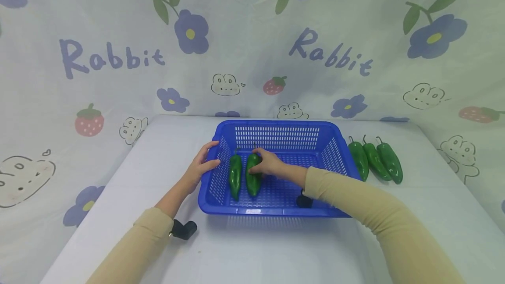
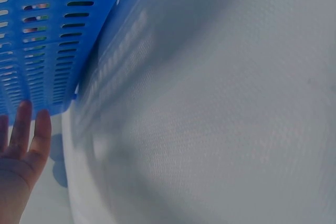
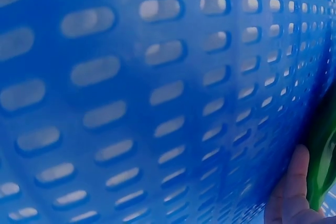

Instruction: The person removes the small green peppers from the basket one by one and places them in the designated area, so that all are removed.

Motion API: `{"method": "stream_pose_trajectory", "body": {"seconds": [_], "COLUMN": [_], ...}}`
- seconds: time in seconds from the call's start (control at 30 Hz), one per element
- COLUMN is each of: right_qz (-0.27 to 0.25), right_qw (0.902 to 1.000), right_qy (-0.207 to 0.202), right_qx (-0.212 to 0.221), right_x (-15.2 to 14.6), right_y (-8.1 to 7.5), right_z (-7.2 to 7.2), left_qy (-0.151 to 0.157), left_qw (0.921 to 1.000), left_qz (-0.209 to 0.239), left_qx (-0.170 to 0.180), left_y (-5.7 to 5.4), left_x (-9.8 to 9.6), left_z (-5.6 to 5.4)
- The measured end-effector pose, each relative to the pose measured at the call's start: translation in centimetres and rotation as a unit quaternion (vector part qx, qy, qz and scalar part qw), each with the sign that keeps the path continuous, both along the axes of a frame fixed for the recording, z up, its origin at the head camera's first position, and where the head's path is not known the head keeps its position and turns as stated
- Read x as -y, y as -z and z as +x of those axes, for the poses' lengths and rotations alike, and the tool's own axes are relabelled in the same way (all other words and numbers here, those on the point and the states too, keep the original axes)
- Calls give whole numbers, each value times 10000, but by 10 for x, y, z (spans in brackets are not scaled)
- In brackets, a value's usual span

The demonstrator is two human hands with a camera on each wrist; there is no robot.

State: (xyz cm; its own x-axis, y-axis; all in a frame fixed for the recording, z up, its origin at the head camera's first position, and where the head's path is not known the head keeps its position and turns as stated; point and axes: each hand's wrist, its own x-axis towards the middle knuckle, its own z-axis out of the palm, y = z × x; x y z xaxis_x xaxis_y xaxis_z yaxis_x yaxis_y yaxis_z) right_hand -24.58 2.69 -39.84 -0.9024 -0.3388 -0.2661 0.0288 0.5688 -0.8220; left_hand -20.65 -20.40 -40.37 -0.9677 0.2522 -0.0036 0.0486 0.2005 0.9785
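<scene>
A blue plastic basket [image 1: 252,211] with slotted walls stands on the table in the head view. Inside it, toward the left, two long green peppers lie side by side: the left pepper [image 1: 235,176] and the right pepper [image 1: 253,186]. My right hand [image 1: 269,163] reaches in over the basket and grips the right pepper between thumb and fingers; in the right wrist view the fingers [image 3: 297,174] lie along that pepper [image 3: 321,156]. My left hand [image 1: 198,168] rests at the basket's left rim, its fingers [image 2: 39,140] extended beside the slotted wall in the left wrist view.
Three more green peppers [image 1: 372,161] lie in a row on the white table [image 1: 158,157], just right of the basket, stems toward the back. Behind the table hangs a printed curtain [image 1: 244,34] with flowers and rabbits. A black wrist device [image 1: 184,229] sits at my left cuff.
</scene>
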Motion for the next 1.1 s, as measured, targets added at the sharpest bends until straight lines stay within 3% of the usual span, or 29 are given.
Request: {"method": "stream_pose_trajectory", "body": {"seconds": [0.5,1.1], "right_qz": [-366,-793], "right_qw": [9991,9953], "right_qy": [-125,-267], "right_qx": [165,478], "right_x": [-10,-26], "right_y": [-5,-34], "right_z": [-5,5], "left_qy": [37,17], "left_qw": [10000,10000], "left_qz": [5,-59], "left_qx": [-60,-46], "left_y": [1,0], "left_x": [1,0], "left_z": [0,-1]}}
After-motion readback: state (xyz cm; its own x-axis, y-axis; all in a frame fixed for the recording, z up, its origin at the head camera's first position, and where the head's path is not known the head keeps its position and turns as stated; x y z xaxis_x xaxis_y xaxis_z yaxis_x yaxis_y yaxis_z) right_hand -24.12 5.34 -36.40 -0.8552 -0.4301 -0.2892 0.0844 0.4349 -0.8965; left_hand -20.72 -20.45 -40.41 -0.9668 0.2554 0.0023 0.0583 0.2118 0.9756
